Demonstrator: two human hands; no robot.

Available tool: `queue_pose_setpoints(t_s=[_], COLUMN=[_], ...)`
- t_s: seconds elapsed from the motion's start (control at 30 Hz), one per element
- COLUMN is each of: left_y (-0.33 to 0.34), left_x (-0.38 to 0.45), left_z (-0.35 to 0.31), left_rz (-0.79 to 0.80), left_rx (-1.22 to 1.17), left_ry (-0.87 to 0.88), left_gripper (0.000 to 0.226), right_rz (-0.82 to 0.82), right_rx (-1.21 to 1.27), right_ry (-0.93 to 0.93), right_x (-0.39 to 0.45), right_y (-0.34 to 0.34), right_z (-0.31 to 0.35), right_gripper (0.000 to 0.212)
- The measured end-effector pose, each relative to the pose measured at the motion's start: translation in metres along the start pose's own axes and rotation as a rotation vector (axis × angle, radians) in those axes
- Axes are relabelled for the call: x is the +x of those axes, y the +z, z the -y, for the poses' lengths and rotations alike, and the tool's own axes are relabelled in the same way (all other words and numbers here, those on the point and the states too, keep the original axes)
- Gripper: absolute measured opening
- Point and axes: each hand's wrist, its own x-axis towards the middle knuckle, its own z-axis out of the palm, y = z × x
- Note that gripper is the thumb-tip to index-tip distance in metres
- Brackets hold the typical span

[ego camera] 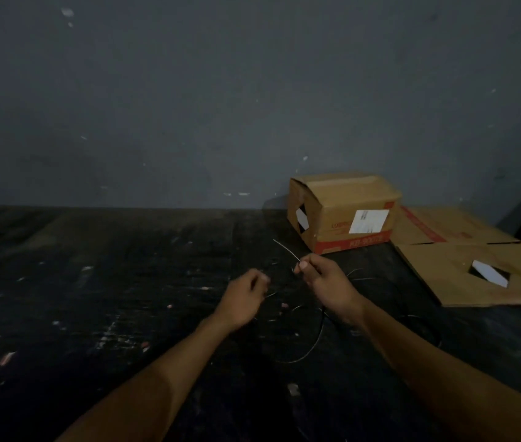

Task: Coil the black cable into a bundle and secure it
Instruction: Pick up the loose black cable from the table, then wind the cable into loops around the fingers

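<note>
A thin black cable (315, 342) hangs in loose loops between and below my hands, over the dark floor. My right hand (326, 282) pinches the cable near its top, and a short pale end (286, 249) sticks up to the left of the thumb. My left hand (244, 301) is closed on a strand a little lower and to the left. More loops trail to the right of my right wrist, faint against the floor. The scene is dim and the cable is hard to follow.
A closed cardboard box (342, 212) with a white label stands against the grey wall (189, 106) behind my right hand. A flattened cardboard sheet (463, 269) lies to its right. The dark floor (93, 298) carries small scattered scraps.
</note>
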Motion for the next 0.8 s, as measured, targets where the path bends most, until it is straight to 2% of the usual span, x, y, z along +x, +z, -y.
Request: queue_pose_setpoints(t_s=[0.1, 0.17, 0.27, 0.33, 0.47, 0.63, 0.7, 0.8], left_y=[-0.032, -0.052, -0.071, -0.079, -0.086, -0.085, -0.085, -0.081], left_x=[0.011, 0.009, 0.0, -0.007, -0.021, -0.037, -0.042, -0.046], left_z=[-0.04, -0.063, -0.089, -0.101, -0.118, -0.129, -0.131, -0.134], left_rz=[0.056, 0.199, 0.478, 0.6, 0.688, 0.824, 0.856, 0.813], left_rx=[-0.244, -0.316, -0.384, -0.429, -0.308, -0.376, -0.458, -0.524], left_ry=[-0.055, -0.095, -0.19, -0.238, -0.236, -0.197, -0.179, -0.148], left_gripper=[0.047, 0.065, 0.078, 0.077, 0.067, 0.039, 0.035, 0.036], right_rz=[0.098, 0.191, 0.312, 0.368, 0.388, 0.357, 0.331, 0.263], right_rx=[-0.103, -0.161, -0.273, -0.323, -0.424, -0.509, -0.487, -0.427], right_ry=[-0.079, -0.106, -0.162, -0.172, -0.226, -0.257, -0.271, -0.263], right_x=[-0.007, -0.013, -0.02, -0.023, -0.026, -0.024, -0.024, -0.024], right_y=[-0.009, -0.017, -0.031, -0.039, -0.05, -0.056, -0.058, -0.065], right_z=[0.013, 0.023, 0.04, 0.054, 0.075, 0.091, 0.094, 0.093], right_gripper=[0.023, 0.022, 0.022, 0.022, 0.021, 0.019, 0.017, 0.018])
